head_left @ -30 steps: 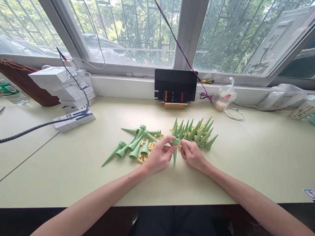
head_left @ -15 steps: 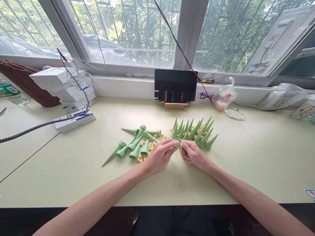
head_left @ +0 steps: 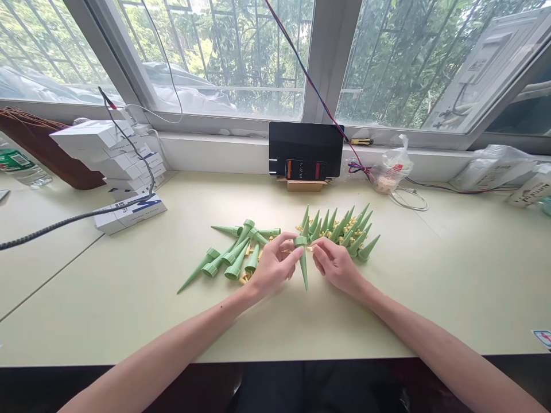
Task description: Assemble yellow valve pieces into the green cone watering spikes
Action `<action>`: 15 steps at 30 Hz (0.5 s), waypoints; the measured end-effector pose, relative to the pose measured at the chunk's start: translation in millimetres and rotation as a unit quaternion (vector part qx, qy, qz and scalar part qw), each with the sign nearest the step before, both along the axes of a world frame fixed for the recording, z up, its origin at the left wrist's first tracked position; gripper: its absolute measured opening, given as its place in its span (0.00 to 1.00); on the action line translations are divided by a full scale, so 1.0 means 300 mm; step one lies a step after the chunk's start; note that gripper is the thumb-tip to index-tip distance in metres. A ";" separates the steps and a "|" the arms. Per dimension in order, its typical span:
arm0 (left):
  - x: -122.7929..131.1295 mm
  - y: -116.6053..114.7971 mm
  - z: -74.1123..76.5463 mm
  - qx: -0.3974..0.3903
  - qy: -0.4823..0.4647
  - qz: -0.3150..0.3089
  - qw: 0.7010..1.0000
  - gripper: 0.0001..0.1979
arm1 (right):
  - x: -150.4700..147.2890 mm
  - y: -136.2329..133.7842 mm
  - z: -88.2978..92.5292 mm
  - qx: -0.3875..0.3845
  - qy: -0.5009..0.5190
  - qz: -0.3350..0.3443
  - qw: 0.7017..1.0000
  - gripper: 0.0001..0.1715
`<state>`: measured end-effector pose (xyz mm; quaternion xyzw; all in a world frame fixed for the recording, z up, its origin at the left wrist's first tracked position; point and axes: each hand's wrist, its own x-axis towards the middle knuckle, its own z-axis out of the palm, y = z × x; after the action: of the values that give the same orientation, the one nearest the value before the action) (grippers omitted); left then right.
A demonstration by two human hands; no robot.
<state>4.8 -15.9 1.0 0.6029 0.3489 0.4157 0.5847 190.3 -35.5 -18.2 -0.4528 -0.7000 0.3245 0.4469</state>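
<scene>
My left hand pinches a green plastic plant-watering spike near its ribbed cap, with the tip pointing down. My right hand is closed on a small yellow valve at the spike's side, just below the cap. Whether the valve sits in the spike or only touches it, I cannot tell. Left of my left hand lies a loose pile of green spikes, with yellow valves partly hidden behind the hand. Beyond my right hand, several spikes stand tip up in a cluster, yellow pieces among them.
A phone showing a timer leans on a black tablet by the window. White boxes and a dark cable lie at the left. A knotted plastic bag and a coiled white cable lie at the back right.
The spike in my left hand has turned from its open cap facing me to tip down, its length now visible. My right hand holds the yellow valve at its side.
</scene>
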 end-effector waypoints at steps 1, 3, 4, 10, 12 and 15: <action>-0.001 0.001 0.004 -0.011 -0.005 0.001 1.000 0.15 | 0.003 0.001 0.000 0.014 -0.017 -0.003 1.000 0.19; -0.002 0.001 0.011 -0.024 -0.009 0.000 1.000 0.14 | 0.009 0.005 -0.001 0.043 -0.047 -0.011 0.998 0.18; -0.002 0.000 0.013 -0.027 -0.009 -0.002 1.000 0.14 | 0.011 0.007 -0.002 0.059 -0.062 -0.015 0.996 0.17; -0.004 -0.002 0.013 -0.031 -0.006 -0.022 0.999 0.13 | 0.018 0.011 -0.016 0.145 -0.109 -0.018 0.983 0.16; -0.003 -0.001 0.009 -0.030 -0.008 -0.028 0.999 0.13 | 0.020 0.012 -0.022 0.165 -0.113 -0.012 0.980 0.16; -0.003 0.003 0.003 -0.028 -0.012 -0.037 0.999 0.14 | 0.020 0.013 -0.030 0.179 -0.120 -0.010 0.976 0.16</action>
<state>3.8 -15.1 2.0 0.5936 0.3309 0.3909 0.6208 196.3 -31.7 -27.1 -0.4081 -0.7908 0.1322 0.4365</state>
